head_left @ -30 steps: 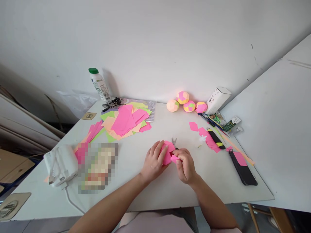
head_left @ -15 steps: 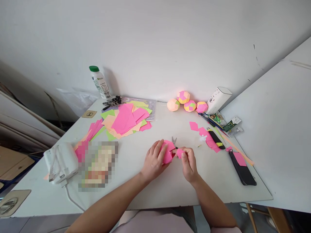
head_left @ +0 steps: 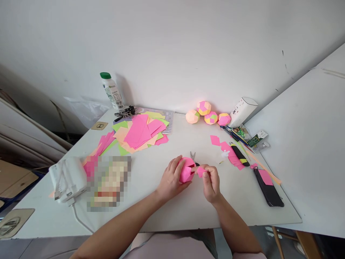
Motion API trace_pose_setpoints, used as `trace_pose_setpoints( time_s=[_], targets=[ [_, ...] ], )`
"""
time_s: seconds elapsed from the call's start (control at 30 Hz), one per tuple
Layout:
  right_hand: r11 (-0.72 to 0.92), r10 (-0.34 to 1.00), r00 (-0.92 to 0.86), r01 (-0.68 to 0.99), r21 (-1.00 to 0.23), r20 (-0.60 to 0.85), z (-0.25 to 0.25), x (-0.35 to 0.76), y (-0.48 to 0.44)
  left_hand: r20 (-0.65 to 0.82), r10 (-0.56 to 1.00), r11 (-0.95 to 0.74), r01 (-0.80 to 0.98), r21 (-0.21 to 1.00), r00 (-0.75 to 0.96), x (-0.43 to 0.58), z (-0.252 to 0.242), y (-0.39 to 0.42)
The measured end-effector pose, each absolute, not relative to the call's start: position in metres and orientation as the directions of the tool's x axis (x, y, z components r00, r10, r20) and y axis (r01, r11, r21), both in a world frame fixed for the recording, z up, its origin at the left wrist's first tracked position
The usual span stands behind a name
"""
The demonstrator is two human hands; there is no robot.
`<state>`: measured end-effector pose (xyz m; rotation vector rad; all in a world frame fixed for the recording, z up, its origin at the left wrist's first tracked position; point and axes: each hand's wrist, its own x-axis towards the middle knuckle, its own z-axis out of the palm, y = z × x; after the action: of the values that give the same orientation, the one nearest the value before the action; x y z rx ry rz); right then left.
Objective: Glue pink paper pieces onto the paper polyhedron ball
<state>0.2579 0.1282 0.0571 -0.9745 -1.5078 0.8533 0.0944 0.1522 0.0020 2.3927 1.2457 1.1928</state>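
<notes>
My left hand (head_left: 171,177) is wrapped round a pink paper ball (head_left: 185,174) with flat facets, held low over the table. A dark gap shows in the ball's right side, toward my other hand. Between thumb and fingers, my right hand (head_left: 211,182) pinches a small pink paper piece (head_left: 201,171); its index fingertip reaches to the gap. Just behind the ball lie scissors (head_left: 193,156), blades pointing away, their handles partly hidden by my hands.
Several finished paper balls (head_left: 204,107) sit by the wall beside a white container (head_left: 244,110). Coloured paper sheets (head_left: 138,131) are heaped at the back left. On the right lie a yellow-black cutter (head_left: 239,154) and a black phone case (head_left: 271,192); a white charger (head_left: 68,176) stands left.
The ball has turned slightly in my left hand, and its gap shows wider. My right hand has shifted a little to the right with the small pink piece.
</notes>
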Motion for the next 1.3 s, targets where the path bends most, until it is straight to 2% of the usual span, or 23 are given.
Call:
trace_pose_setpoints(
  time_s=[0.2, 0.33, 0.67, 1.1, 1.3],
  targets=[
    [0.134, 0.991, -0.005, 0.017, -0.991, 0.134, 0.063, 0.261, 0.134, 0.591, 0.734, -0.648, 0.604, 0.464, 0.334, 0.094, 0.003, 0.152],
    [0.057, 0.998, -0.002, -0.024, -0.998, 0.057, 0.062, 0.261, 0.138, 0.615, 0.714, -0.658, 0.619, 0.428, 0.334, 0.095, 0.003, 0.153],
    [0.012, 1.0, -0.002, 0.015, -1.0, 0.012, 0.065, 0.262, 0.139, 0.639, 0.697, -0.657, 0.646, 0.388, 0.325, 0.094, 0.001, 0.154],
    [-0.119, 0.992, -0.053, -0.145, -0.982, -0.113, 0.061, 0.265, 0.143, 0.646, 0.689, -0.663, 0.645, 0.38, 0.328, 0.094, 0.002, 0.155],
    [-0.091, 0.995, -0.05, -0.108, -0.99, -0.085, 0.061, 0.265, 0.143, 0.638, 0.696, -0.657, 0.649, 0.383, 0.328, 0.095, 0.003, 0.155]
  ],
)
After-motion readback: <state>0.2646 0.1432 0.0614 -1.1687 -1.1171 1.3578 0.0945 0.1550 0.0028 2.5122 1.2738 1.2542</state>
